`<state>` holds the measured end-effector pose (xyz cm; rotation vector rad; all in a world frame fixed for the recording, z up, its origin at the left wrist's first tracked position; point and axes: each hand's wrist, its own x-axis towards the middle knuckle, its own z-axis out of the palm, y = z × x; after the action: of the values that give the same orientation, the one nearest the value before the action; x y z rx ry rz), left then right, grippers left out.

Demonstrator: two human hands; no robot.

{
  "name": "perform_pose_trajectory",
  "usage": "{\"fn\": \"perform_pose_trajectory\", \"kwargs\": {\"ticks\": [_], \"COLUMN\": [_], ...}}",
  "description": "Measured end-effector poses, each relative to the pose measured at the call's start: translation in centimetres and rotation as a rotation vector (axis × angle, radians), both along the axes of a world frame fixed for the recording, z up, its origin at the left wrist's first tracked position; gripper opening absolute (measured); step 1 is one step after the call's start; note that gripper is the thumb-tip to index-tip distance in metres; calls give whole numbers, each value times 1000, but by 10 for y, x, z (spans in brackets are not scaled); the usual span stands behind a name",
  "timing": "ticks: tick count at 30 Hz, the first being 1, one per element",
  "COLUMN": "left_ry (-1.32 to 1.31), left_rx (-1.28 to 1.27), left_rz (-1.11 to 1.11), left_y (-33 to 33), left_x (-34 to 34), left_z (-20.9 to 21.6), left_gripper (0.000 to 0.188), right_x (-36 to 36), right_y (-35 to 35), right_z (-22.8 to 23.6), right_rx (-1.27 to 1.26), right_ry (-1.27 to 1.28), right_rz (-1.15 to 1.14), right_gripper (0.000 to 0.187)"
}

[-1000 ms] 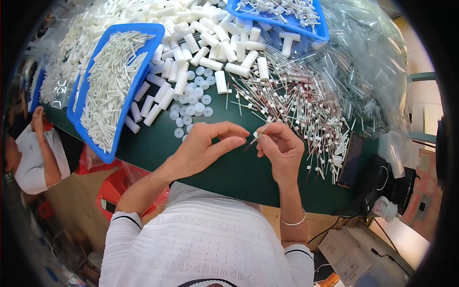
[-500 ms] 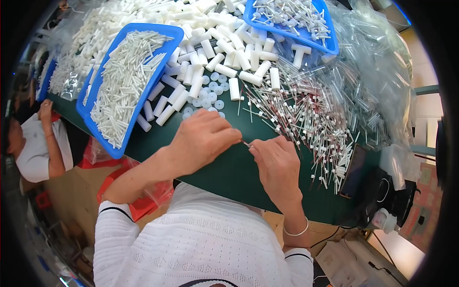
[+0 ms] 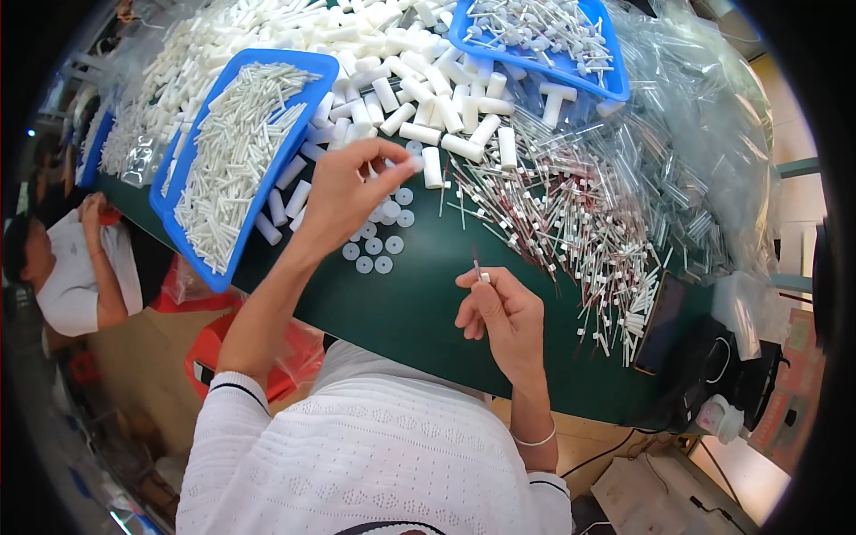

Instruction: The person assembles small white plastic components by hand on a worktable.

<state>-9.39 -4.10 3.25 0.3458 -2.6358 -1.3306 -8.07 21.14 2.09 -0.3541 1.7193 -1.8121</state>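
Observation:
My left hand (image 3: 349, 189) is raised over the table, thumb and fingertips pinched on a small translucent white disc (image 3: 415, 163). Below it lie several loose translucent washers (image 3: 370, 246) with centre holes. To the right, my right hand (image 3: 510, 314) grips a thin dark reddish rod (image 3: 476, 259) between thumb and forefinger, its tip pointing away from me. A small white piece shows on the rod at the fingertips. Beyond my right hand spreads a pile of similar thin rods (image 3: 580, 241) with white pieces on them.
A blue tray (image 3: 165, 201) of thin white tubes stands at left. Thick white cylinders (image 3: 392, 94) heap up behind, beside another blue tray (image 3: 621, 80) of capped sticks. Clear plastic bags (image 3: 704, 116) lie at right, near a dark phone (image 3: 658, 325). Another person (image 3: 80, 267) sits at far left.
My hands were together over the thin rod and have come apart. The left has moved up and away, now with a disc; the right has turned palm up, keeping the rod.

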Motion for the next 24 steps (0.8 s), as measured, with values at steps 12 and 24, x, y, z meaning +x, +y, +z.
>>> {"fn": "perform_pose_trajectory", "kwargs": {"ticks": [12, 24], "left_ry": [-282, -295], "left_rx": [939, 1535], "left_rz": [-235, -129], "left_y": [41, 35], "left_x": [59, 61], "left_z": [-17, -23], "left_gripper": [21, 37], "right_x": [2, 10], "right_y": [-15, -10], "right_z": [8, 9], "right_rx": [-25, 225], "right_ry": [125, 382], "right_rz": [48, -56], "right_gripper": [22, 8]}}
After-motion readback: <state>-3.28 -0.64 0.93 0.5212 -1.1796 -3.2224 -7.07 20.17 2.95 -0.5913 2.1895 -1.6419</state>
